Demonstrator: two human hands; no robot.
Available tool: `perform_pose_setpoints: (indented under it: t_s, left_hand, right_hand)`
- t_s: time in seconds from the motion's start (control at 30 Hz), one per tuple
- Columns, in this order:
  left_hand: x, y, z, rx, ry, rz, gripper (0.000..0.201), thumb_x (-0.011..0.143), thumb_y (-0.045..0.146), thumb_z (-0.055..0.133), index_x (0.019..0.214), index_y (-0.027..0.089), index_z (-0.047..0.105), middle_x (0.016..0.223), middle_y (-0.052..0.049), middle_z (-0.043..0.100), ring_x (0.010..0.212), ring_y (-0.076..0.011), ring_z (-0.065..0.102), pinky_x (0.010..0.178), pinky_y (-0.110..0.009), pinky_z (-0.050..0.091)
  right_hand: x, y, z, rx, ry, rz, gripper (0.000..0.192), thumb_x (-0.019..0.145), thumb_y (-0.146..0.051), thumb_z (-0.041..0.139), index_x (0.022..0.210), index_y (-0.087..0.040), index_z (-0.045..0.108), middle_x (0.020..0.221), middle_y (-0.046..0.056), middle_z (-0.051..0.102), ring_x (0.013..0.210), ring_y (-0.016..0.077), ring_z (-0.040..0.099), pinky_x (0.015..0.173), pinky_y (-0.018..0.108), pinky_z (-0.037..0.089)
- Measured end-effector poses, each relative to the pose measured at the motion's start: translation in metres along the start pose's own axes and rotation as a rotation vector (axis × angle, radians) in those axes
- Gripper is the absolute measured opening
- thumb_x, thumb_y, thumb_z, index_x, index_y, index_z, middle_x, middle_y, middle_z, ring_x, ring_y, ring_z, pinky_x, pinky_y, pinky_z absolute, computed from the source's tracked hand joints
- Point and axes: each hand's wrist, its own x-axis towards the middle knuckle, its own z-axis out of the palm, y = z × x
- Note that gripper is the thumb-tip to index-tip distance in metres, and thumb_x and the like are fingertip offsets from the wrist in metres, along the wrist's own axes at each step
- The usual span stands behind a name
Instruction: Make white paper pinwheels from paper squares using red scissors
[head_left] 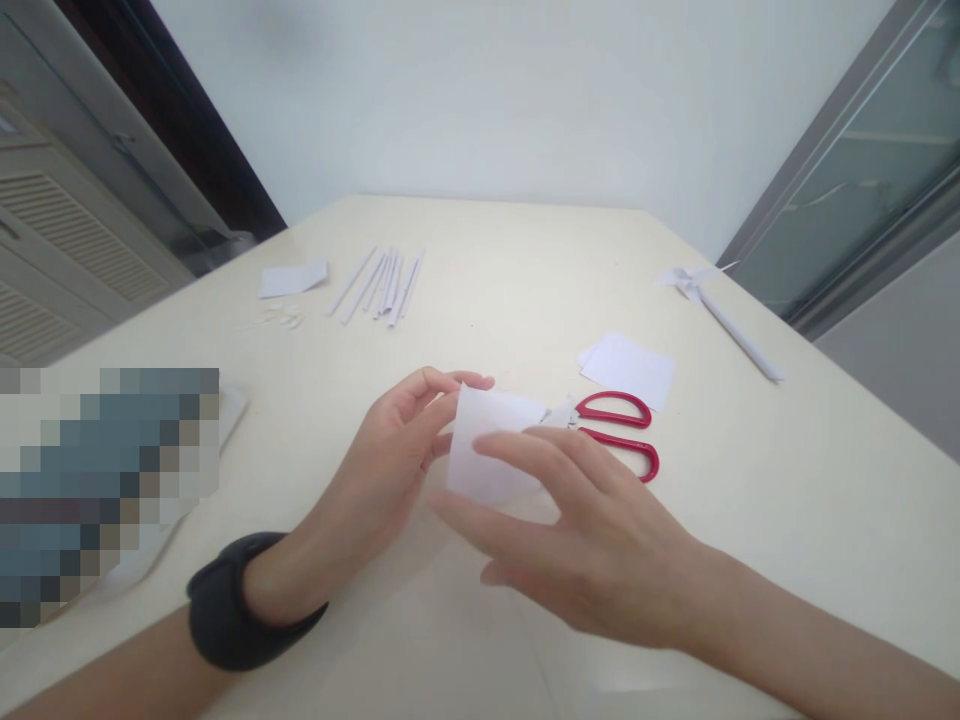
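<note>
My left hand [409, 430], a black band [251, 600] on its wrist, pinches a small white square of paper [499, 400] by its upper left edge. Some of its fingers are behind the sheet. In front of the paper is my right hand [592, 530], thumb and fingers spread apart. Whether its fingertips touch the sheet, I cannot tell. Just beyond that hand lie scissors with red handles [649, 412], their blades partly hidden by the paper and fingers.
More white paper squares [630, 365] lie behind the scissors. At the far right rests a paper pinwheel on a rolled stick [739, 330]. Several thin paper rolls [386, 285], a folded paper [292, 280] and small scraps [285, 316] are at the back left. A pixelated object [112, 480] occupies the left edge.
</note>
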Motion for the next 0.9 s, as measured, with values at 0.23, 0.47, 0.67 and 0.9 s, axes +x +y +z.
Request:
perform_pose_setpoints:
  t_s: [0.23,0.47,0.67,0.9]
  left_hand:
    - [0.0,-0.003,0.004,0.1,0.014,0.06,0.011,0.083,0.03,0.055,0.079,0.02,0.057,0.114,-0.002,0.06,0.104,-0.02,0.055,0.063,-0.021,0.049]
    - [0.003,-0.001,0.001,0.042,0.071,0.147,0.012,0.082,0.024,0.057,0.072,0.018,0.054,0.112,-0.002,0.062,0.106,-0.0184,0.054,0.09,-0.03,0.042]
    - [0.001,-0.002,0.001,-0.004,0.004,0.069,0.004,0.083,0.025,0.057,0.084,0.022,0.055,0.099,-0.001,0.065,0.092,-0.0164,0.059,0.079,-0.027,0.044]
    - [-0.001,0.003,0.002,0.077,-0.066,0.083,0.017,0.081,0.03,0.06,0.098,0.025,0.058,0.1,-0.001,0.064,0.089,-0.017,0.058,0.071,-0.024,0.044]
  right_hand:
    - [-0.001,-0.006,0.011,-0.049,-0.054,0.049,0.036,0.091,-0.035,0.042,0.118,-0.015,0.054,0.094,0.008,0.057,0.081,0.0221,0.047,0.069,0.038,0.041]
    - [-0.002,0.019,-0.012,0.273,0.072,0.354,0.026,0.089,-0.026,0.049,0.114,-0.019,0.057,0.107,0.003,0.061,0.096,0.0166,0.054,0.082,0.03,0.044]
    - [0.0,0.036,-0.022,0.608,0.11,0.67,0.015,0.086,-0.023,0.053,0.1,-0.027,0.059,0.104,-0.003,0.061,0.094,0.0134,0.057,0.078,0.025,0.047]
    - [-0.001,0.044,-0.019,0.838,0.105,0.78,0.016,0.085,-0.021,0.052,0.097,-0.027,0.06,0.093,-0.001,0.059,0.081,0.0133,0.056,0.065,0.026,0.043]
